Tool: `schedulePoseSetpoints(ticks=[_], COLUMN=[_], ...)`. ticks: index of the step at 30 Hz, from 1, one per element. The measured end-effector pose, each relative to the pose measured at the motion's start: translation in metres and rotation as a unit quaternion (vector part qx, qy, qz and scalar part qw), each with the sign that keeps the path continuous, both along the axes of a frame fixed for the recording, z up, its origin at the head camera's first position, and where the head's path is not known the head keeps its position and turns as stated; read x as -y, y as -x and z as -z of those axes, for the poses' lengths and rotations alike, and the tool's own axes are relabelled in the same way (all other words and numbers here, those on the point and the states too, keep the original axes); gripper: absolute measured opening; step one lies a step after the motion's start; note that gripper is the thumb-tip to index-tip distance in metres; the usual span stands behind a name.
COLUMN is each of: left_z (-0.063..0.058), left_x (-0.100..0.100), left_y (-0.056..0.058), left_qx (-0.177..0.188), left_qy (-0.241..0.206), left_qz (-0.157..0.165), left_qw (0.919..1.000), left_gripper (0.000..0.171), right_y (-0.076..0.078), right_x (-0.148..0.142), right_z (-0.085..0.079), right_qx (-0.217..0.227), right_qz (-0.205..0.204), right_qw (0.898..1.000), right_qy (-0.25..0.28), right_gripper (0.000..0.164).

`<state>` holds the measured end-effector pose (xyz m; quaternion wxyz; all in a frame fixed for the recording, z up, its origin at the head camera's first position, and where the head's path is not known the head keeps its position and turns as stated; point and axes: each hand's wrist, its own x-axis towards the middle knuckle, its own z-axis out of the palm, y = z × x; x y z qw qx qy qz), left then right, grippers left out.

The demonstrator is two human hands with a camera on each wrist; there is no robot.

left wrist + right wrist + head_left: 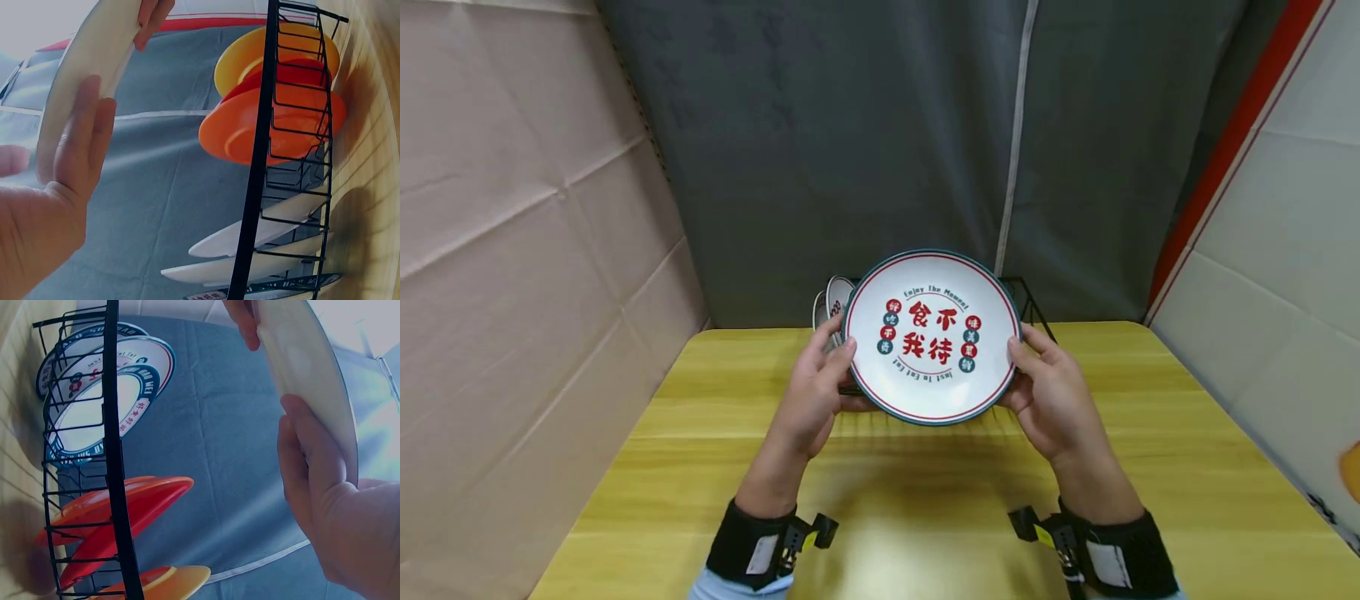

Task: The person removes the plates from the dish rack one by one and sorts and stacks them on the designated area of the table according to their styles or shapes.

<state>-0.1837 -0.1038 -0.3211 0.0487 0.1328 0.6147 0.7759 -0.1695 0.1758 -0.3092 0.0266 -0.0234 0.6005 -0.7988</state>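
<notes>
A round white plate (932,400) with red lettering and a green rim is held up, its printed face toward the head camera. My left hand (812,383) grips its left edge, thumb on the face and fingers behind. On the opposite edge my right hand (1054,396) grips it the same way. Both wrist views show the plate's plain back, with the fingers of the left hand (69,181) and right hand (337,494) spread under it. Behind the plate stands a black wire rack (1030,304), mostly hidden in the head view.
The rack holds an orange plate (234,128), a red plate (134,528) and a yellow plate (237,62). Several printed white plates, including one white plate (147,359), stand at its other end. A wooden table (700,467) lies below; a grey curtain (850,150) hangs behind.
</notes>
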Motion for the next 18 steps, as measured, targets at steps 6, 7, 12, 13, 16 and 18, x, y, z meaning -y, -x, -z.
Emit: schedulePoseSetpoints(ticks=[6, 7, 12, 13, 16, 18], left_z=[-0.006, -0.007, -0.008, -0.008, -0.008, -0.009], left_x=[0.012, 0.014, 0.021, 0.022, 0.021, 0.020], left_y=[0.003, 0.004, 0.005, 0.005, 0.004, 0.003], left_qx=[-0.010, -0.014, -0.034, -0.038, -0.046, -0.050], left_qy=[0.000, 0.001, 0.015, 0.020, 0.030, 0.036], left_qz=[-0.004, 0.000, 0.031, 0.036, 0.049, 0.056], left_qw=[0.9999, 0.9999, 0.9988, 0.9984, 0.9973, 0.9965], left_gripper=[0.048, 0.048, 0.048, 0.047, 0.043, 0.040], right_y=[0.000, 0.001, 0.000, 0.000, -0.002, -0.002], right_x=[0.004, 0.005, 0.007, 0.007, 0.006, 0.006], right_z=[-0.006, -0.007, -0.008, -0.008, -0.008, -0.008], right_qx=[-0.004, -0.009, -0.011, -0.009, -0.004, -0.005], right_qz=[-0.007, -0.006, 0.011, 0.015, 0.025, 0.031], right_qw=[0.999, 0.998, 0.996, 0.996, 0.994, 0.993], right_qy=[-0.048, -0.055, -0.088, -0.092, -0.103, -0.111], right_gripper=[0.060, 0.060, 0.058, 0.058, 0.058, 0.058])
